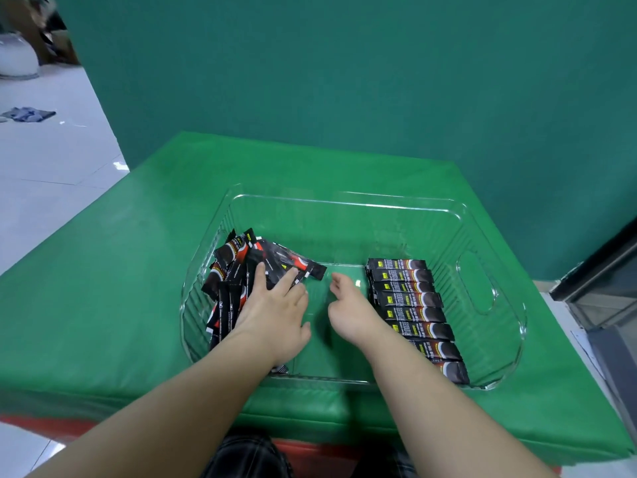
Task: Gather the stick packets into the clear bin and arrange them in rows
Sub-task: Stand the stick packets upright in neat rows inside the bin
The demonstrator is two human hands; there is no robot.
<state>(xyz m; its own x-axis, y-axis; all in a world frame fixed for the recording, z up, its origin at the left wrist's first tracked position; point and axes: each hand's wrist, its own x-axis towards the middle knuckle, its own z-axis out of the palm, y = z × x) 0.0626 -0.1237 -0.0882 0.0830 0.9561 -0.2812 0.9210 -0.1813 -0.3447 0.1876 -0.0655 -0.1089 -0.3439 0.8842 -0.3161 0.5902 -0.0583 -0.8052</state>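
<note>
Inside the clear bin on the green desk, the left hand rests its straight, spread fingers on the loose pile of stick packets. The right hand hovers with fingers loosely curled, holding nothing, just beside the neat row of packets.

Looks like a staged recording setup in an indoor room, prob. not a home kitchen or shop. A green backdrop wall is seen at the far side, w/ a green-covered table near it. Pale floor tiles are seen at left, w/ a crumpled cloth left on them.
</note>
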